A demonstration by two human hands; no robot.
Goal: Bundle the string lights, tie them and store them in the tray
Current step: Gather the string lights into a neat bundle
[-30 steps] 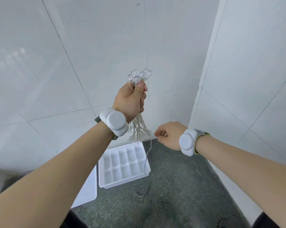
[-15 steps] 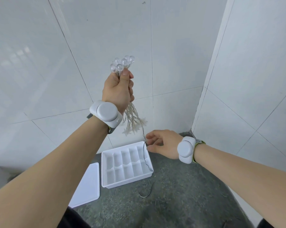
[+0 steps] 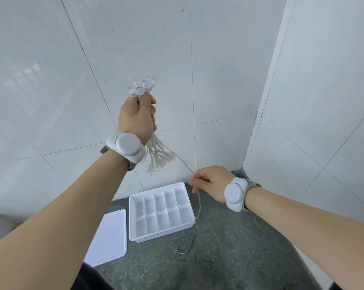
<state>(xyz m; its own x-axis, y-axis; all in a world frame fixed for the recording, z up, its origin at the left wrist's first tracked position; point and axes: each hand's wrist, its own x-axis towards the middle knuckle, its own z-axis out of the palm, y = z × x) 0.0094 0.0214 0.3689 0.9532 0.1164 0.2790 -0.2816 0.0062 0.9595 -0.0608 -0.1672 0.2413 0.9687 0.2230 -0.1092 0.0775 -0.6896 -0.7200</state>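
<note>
Left hand (image 3: 138, 118) fisted round the string lights (image 3: 143, 88), held up high at 12 o'clock above the tray (image 3: 133, 222); clear round bulbs poke out the top of the fist, pale looped wire and star-like bits fan out below the wrist. Right hand (image 3: 208, 185) lower, at 3 o'clock of the tray, fingertips pinching the loose tail of wire (image 3: 181, 162) that runs taut-ish up to the bundle; the rest of the tail drops past the tray's right edge.

Handling guess: very light, wire thin, springy and limp, likely to tangle or slip through fingers; bulbs look like brittle plastic, so grip the wire stems, not the bulbs. Best hold seems the waist of the bundle, where a tie would go.

Looks: translucent bulbs, whitish wire, hard to see against white tiles.

Tray white, divided compartments, on grey tabletop (image 3: 229, 248); flat white lid (image 3: 110, 235) just beside it at 9 o'clock; dark curved tie (image 3: 185, 248) at 5 o'clock, apart.
</note>
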